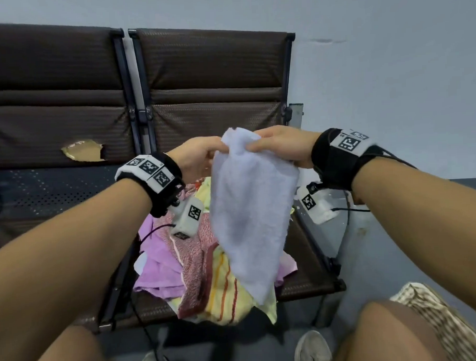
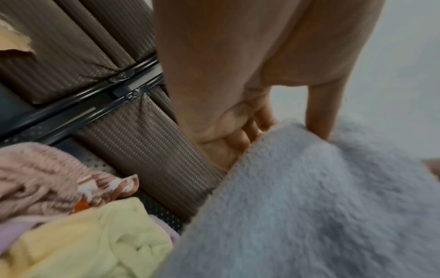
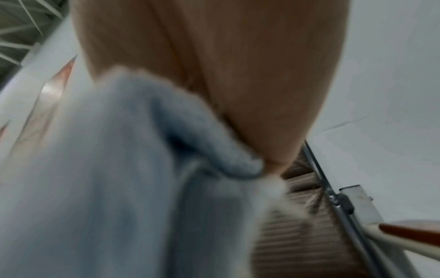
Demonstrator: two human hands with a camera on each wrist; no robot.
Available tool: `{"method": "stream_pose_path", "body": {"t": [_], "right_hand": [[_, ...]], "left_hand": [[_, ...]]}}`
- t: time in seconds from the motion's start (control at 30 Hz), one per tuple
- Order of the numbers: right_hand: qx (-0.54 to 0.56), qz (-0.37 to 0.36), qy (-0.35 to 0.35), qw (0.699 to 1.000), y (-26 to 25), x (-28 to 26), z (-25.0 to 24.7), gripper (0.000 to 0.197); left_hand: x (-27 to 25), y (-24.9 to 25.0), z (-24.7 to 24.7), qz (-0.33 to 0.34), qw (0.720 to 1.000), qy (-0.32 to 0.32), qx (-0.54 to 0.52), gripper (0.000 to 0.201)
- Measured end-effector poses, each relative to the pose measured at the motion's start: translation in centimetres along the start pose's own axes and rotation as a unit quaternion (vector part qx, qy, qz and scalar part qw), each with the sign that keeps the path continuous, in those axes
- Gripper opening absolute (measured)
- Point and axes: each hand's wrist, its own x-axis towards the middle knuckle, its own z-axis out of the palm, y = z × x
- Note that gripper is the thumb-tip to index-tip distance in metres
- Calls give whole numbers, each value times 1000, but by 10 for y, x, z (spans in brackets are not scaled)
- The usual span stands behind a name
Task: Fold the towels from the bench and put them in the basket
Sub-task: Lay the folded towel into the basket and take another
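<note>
A pale blue towel (image 1: 249,207) hangs in the air above the bench seat, its lower tip trailing over the pile. My left hand (image 1: 203,157) pinches its top edge from the left; the left wrist view shows the fingers (image 2: 240,139) curled into the blue towel (image 2: 309,206). My right hand (image 1: 279,148) grips the same top edge from the right, the two hands close together. In the blurred right wrist view the right hand (image 3: 238,94) clamps a fold of the blue towel (image 3: 119,188). A heap of towels (image 1: 205,266), purple, pink and yellow striped, lies on the bench (image 1: 304,281).
The brown padded bench backs (image 1: 213,80) stand behind the hands, the left one torn (image 1: 84,151). A woven checked basket (image 1: 439,319) sits on the floor at the lower right by my right knee. My shoes (image 1: 312,349) are on the floor below the seat.
</note>
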Motion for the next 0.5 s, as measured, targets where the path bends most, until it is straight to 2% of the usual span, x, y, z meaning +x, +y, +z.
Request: {"method": "stream_pose_path", "body": {"t": [0.07, 0.1, 0.13, 0.17, 0.23, 0.33, 0.5], "right_hand": [[-148, 36, 22, 988, 8, 10, -16, 32], [-234, 63, 45, 969, 13, 15, -22, 35], [-291, 86, 75, 950, 17, 21, -28, 36], [-301, 103, 112, 941, 22, 26, -33, 35], [-216, 110, 191, 951, 32, 35, -40, 30], [-93, 28, 318, 943, 39, 46, -46, 22], [-26, -118, 358, 926, 32, 47, -40, 26]], "left_hand": [[15, 3, -4, 47, 998, 43, 18, 16], [23, 4, -6, 69, 995, 71, 33, 13], [31, 4, -7, 91, 989, 102, 54, 12], [38, 5, -9, 112, 982, 134, 73, 12], [53, 8, -11, 152, 962, 201, 104, 10], [69, 20, -13, 193, 940, 257, 111, 7], [69, 39, -19, 246, 930, 266, 53, 12]]}}
